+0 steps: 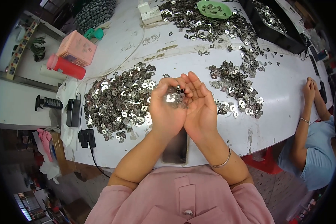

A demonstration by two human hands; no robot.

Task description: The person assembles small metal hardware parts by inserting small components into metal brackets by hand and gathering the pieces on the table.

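Observation:
My left hand [167, 112] is raised over the table with its fingers curled round a few small shiny metal pieces [171, 98], somewhat blurred. Against it, side by side at the heel of the palm, my right hand [201, 112] is cupped with its fingers stretched upward. I cannot make out any piece lying in the right palm itself. To the left spreads a large heap of flat metal pieces [117, 99], with holes in many of them. A smaller heap [237, 84] lies to the right. Below my wrists a dark phone [176, 149] rests at the table's near edge.
Farther back are more metal pieces [220, 28], a green tray [214, 9] and a black bin [278, 33]. On the left stand a red bottle [66, 67], a pink box [77, 48] and a black adapter [86, 139]. At right sits another person, hands [310, 89] together on the table.

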